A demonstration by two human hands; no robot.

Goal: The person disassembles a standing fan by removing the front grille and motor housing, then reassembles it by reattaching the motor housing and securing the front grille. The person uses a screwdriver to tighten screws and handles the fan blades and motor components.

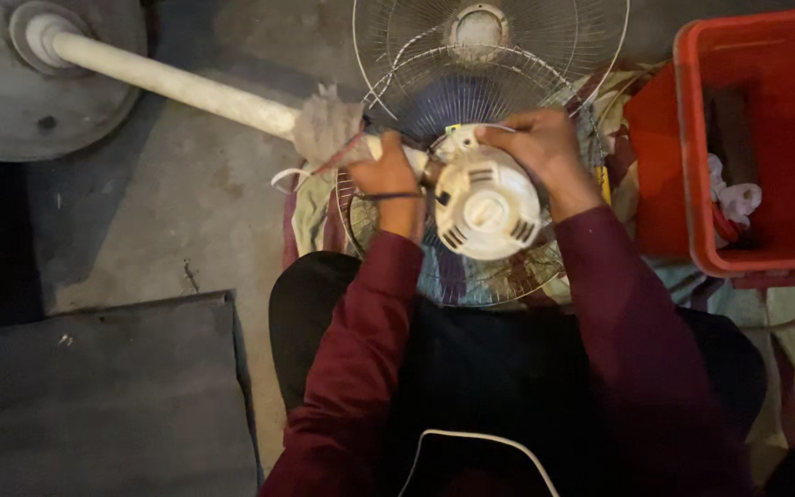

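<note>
Left hand (386,173) clamps fan pole (177,85); right hand (534,140) grips motor housing (485,204); pole runs up-left.

This looks like a small repair workshop on the floor. The bare concrete floor (186,202), the loose wire fan guards (545,37), the dismantled fan motor (485,207) and a red plastic crate (756,138) of parts show it.

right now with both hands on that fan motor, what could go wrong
1. The left hand grips the pole end while the right hand works at the top of the white motor housing; a slip might drop it onto the wire fan guard beneath.
2. Fingers close to the guard wires could get pinched.
3. The loose string by the rag-wrapped pole may snag.
</note>
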